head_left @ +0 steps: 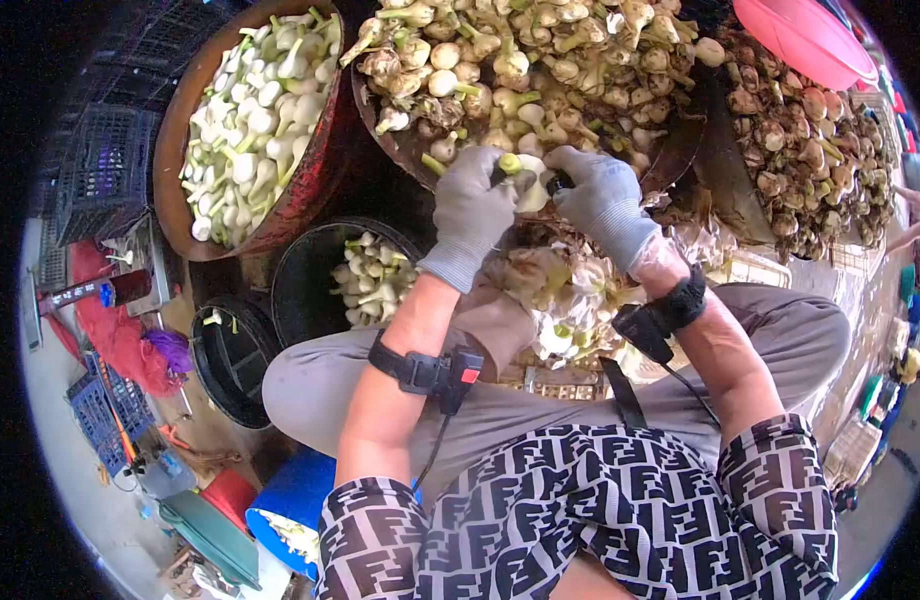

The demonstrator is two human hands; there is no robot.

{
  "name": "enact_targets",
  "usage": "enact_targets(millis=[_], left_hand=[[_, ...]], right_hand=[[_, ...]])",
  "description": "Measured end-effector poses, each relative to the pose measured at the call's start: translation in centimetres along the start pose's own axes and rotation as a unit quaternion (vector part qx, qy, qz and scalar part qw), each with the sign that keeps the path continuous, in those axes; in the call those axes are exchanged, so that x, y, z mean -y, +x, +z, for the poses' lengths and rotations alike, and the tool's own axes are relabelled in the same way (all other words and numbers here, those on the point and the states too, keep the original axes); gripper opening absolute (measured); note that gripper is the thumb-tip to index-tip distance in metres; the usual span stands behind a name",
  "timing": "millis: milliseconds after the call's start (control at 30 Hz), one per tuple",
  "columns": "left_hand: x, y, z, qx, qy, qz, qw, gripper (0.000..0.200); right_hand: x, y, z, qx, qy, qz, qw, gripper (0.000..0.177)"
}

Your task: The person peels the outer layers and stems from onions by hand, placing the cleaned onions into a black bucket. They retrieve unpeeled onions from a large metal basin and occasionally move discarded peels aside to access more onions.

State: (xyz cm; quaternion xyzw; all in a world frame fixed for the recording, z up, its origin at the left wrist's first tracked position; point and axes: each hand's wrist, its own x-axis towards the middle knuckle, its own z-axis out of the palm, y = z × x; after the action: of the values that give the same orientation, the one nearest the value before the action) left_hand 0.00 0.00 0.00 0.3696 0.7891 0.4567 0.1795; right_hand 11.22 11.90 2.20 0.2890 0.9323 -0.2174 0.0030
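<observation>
Both my hands wear grey knitted gloves and meet in front of a wide basin (670,165) heaped with untrimmed garlic bulbs (580,60). My left hand (473,210) is closed on a pale garlic bulb (533,188), whose cut green stem end points up. Against the bulb's other side, my right hand (600,195) is closed around a small black-handled tool (557,184); its working end is hidden. Below the hands, loose papery peelings and leaves (555,285) pile up between my knees.
A rusty red tub (170,190) at the left holds clean white garlic. A black bucket (290,270) has more bulbs, with a smaller black tub (210,370) beside it. Darker, dirty garlic (810,150) lies at the right, under a pink basin (805,35). A blue bucket (280,495) stands lower left.
</observation>
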Motion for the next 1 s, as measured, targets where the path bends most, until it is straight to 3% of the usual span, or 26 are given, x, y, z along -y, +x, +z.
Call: enact_targets(millis=[67,167,267,367,400,500,567,633,667,767,800,867,933,1000], left_hand=[[-0.4,-0.3,0.3,0.005,0.043,0.023,0.999,0.016],[-0.1,0.1,1.5,0.041,-0.032,0.055,0.997,0.016],[0.3,0.8,0.4,0.05,-0.185,0.021,0.981,0.016],[1.0,1.3,0.1,0.034,-0.085,0.069,0.993,0.016],[0.6,1.1,0.2,0.038,-0.062,0.047,0.996,0.016],[-0.3,0.7,0.6,0.057,-0.027,0.106,0.992,0.018],[0.2,1.0,-0.2,0.09,-0.11,0.09,0.986,0.018],[0.4,1.3,-1.4,0.12,-0.195,0.069,0.971,0.019],[0.4,1.4,-2.2,0.168,-0.281,-0.01,0.945,0.016],[0.9,1.3,-2.5,0.095,-0.45,-0.054,0.886,0.022],[0.0,1.5,-2.9,0.059,-0.549,-0.13,0.823,0.015],[2.9,1.9,-3.2,0.056,-0.62,-0.2,0.757,0.016],[4.2,2.1,-2.9,0.05,-0.656,-0.255,0.708,0.019],[3.8,1.4,-2.2,0.065,-0.613,-0.287,0.733,0.019]], right_hand=[[0.1,-0.1,0.1,0.026,-0.027,0.033,0.999,0.03],[-1.9,-0.6,-0.5,0.042,-0.102,0.056,0.992,0.029],[-4.2,-0.9,-0.8,0.103,-0.113,0.166,0.974,0.03],[-3.3,-1.6,-2.0,0.078,-0.029,0.169,0.982,0.031],[-2.4,-1.7,-2.3,0.043,0.008,0.135,0.99,0.03],[-0.6,-0.9,-1.6,0.074,-0.032,0.06,0.995,0.029],[-1.4,-0.5,-0.8,0.056,-0.011,0.073,0.996,0.026],[-2.4,-0.7,-1.4,0.041,-0.008,0.096,0.994,0.024],[-2.8,-1.0,-2.0,0.071,-0.004,0.149,0.986,0.023],[-5.5,-2.5,-1.0,0.206,-0.097,0.133,0.965,0.026],[-5.6,-3.1,-1.0,0.274,-0.083,0.102,0.953,0.027],[-5.4,-4.4,-0.8,0.404,-0.055,0.04,0.912,0.027],[-3.2,-4.0,-2.2,0.33,0.046,0.088,0.939,0.026],[-3.2,-3.2,-1.3,0.229,0.204,0.081,0.948,0.024]])
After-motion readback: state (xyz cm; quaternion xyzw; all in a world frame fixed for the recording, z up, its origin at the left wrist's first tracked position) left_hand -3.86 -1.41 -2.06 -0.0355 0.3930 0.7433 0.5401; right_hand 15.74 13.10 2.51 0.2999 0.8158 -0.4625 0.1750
